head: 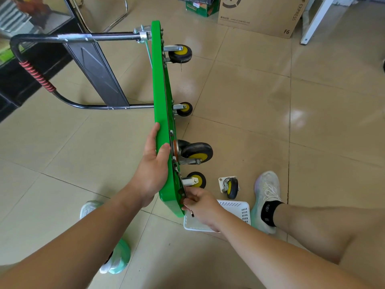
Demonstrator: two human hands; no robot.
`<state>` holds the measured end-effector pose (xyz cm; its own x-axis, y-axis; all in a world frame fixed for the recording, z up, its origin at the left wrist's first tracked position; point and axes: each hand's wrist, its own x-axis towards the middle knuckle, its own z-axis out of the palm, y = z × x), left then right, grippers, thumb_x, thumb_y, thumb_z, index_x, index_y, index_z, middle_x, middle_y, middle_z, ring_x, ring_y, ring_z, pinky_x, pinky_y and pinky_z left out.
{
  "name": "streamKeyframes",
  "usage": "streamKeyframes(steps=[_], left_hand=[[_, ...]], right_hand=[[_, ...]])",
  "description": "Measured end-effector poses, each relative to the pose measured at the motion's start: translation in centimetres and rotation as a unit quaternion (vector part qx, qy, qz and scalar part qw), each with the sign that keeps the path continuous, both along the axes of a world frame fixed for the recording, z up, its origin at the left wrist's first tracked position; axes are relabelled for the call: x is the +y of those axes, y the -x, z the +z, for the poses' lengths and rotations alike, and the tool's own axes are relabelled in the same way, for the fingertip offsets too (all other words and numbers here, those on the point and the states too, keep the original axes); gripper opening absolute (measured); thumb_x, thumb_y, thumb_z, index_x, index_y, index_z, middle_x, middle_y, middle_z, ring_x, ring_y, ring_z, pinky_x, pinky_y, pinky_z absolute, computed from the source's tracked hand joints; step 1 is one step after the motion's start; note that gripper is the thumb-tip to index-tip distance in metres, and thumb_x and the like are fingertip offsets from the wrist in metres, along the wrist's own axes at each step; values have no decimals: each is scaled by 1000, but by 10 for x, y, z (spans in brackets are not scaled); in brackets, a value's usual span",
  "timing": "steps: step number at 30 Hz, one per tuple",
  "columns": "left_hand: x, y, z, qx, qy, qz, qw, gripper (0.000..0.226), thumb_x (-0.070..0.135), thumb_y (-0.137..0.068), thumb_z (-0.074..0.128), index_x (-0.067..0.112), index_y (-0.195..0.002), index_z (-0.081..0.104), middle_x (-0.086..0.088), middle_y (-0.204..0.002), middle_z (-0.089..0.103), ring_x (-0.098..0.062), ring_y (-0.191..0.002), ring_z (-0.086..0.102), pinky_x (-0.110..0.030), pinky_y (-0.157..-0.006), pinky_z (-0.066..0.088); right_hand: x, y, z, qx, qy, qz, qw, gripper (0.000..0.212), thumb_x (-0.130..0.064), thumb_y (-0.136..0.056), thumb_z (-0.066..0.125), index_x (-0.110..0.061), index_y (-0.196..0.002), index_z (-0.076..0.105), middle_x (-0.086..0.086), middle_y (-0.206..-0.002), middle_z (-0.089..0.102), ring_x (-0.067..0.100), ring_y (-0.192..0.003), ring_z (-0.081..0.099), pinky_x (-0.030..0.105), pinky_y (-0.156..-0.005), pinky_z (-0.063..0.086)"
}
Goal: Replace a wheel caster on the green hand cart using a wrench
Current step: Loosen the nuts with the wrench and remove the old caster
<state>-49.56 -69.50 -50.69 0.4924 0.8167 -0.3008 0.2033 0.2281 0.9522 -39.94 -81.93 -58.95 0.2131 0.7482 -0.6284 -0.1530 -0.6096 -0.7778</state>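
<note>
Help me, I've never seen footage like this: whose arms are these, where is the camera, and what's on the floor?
There is one picture, from a camera worn on a person's head, looking down at their own arms. The green hand cart stands on its side on the tiled floor, wheels pointing right. The left hand grips the platform's edge. The right hand holds a slim metal tool, likely the wrench, against the underside by the nearest wheel. A loose caster and a white basket lie on the floor near the person's shoe.
</note>
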Motion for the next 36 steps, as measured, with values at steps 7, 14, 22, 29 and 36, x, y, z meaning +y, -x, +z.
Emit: streamKeyframes(steps=[7,14,22,29,36], left_hand=[[0,0,1,5,-4,-6,1000,50,35,-109,37,70,-143,24,9,-146,54,-25,-126,60,-54,-106,50],[-2,1,4,10,-10,-2,1000,49,41,-103,39,72,-139,26,9,-148,53,-25,-126,60,-54,-105,51],[-1,1,4,14,-6,-1,1000,50,37,-108,38,70,-142,25,6,-148,52,-27,-124,61,-55,-104,52],[-2,0,5,15,-16,-1,1000,50,35,-108,38,68,-144,24,6,-145,54,-27,-120,63,-56,-101,53],[-2,0,5,19,-24,-5,1000,52,48,-96,41,70,-140,25,8,-149,52,-26,-128,58,-55,-108,48]], right_hand=[[-20,-12,31,5,7,56,998,31,0,-102,50,-12,-128,63,2,-85,65,7,-52,58,20,-58,49],[-24,-12,53,68,16,33,997,23,-5,-105,47,-1,-124,58,7,-88,60,14,-55,55,28,-54,55],[-35,-9,52,62,62,25,996,20,-6,-105,48,-3,-121,59,11,-95,60,17,-59,58,34,-60,58],[-29,-6,79,123,16,13,992,18,-16,-104,55,-1,-105,65,10,-89,61,18,-57,58,31,-56,55],[-16,-4,96,160,6,-14,987,16,-11,-103,53,-1,-102,65,11,-85,64,18,-56,60,32,-56,57]])
